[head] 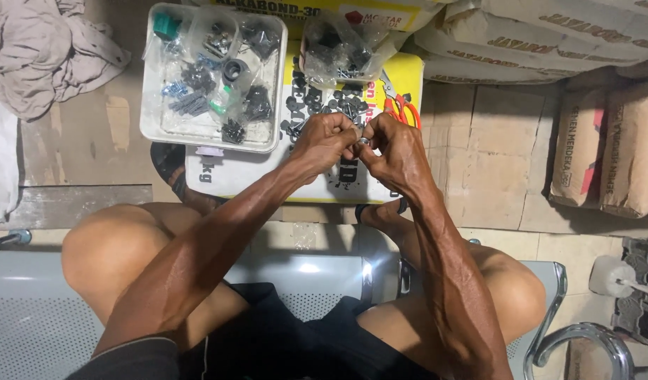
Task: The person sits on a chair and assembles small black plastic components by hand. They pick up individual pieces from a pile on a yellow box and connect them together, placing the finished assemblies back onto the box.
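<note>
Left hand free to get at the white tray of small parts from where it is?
Probably not right away: the left hand is pinched with the right hand on a small metal part. The white tray lies just beside it, top open, nothing between.

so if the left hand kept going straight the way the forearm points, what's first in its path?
Likely the right hand: the left hand already meets it around a small metal part. Beyond lie loose black parts, then a clear bag of hardware. Depth is unclear from above.
</note>
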